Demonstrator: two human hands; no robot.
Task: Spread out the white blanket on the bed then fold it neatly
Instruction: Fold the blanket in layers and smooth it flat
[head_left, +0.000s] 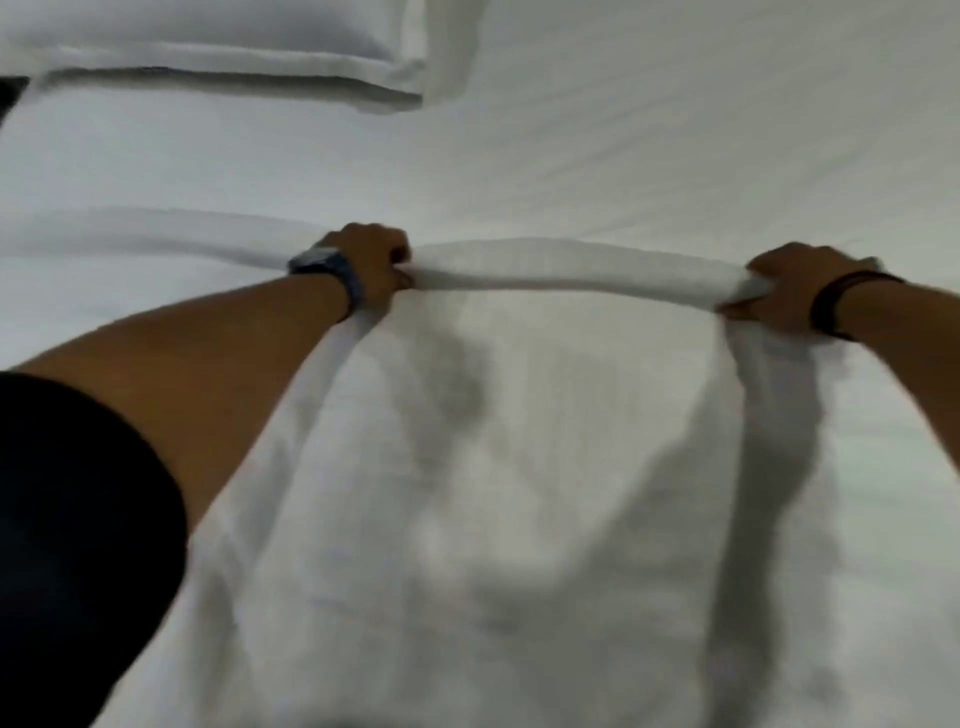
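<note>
Both hands are fisted on the far edge of the white blanket (519, 467): left hand (371, 270) clamped on a bunched section of the edge, right hand (784, 291) clamped at what looks like the right end of it. Between the two fists the edge is rolled into a taut tube running left to right across the view, so the blanket's gripped axis lies crosswise and the body of the cloth trails back from the grips toward the person, lying on the bed (727, 130). Left of the left hand, the rolled edge carries on along the bed toward the frame edge, so the left grip looks to be mid-edge, not at a corner; the frame is motion-blurred, so this can't be confirmed. Pillow (208, 47) sits well beyond the hands at the head of the bed, apart from the blanket. Watch (332, 275) on the left wrist, dark band (831, 306) on the right. Both arms reach out about equally, neither clearly nearer the cloth. Judgement: this is a spread or first-fold step, with the edge either being carried away from the body to flatten the cloth or about to be brought back over it. Either way the move runs perpendicular to the held edge, so the two hands need to travel together to keep it straight. Risk: the ungripped stretch on the left lags and skews the fold
</note>
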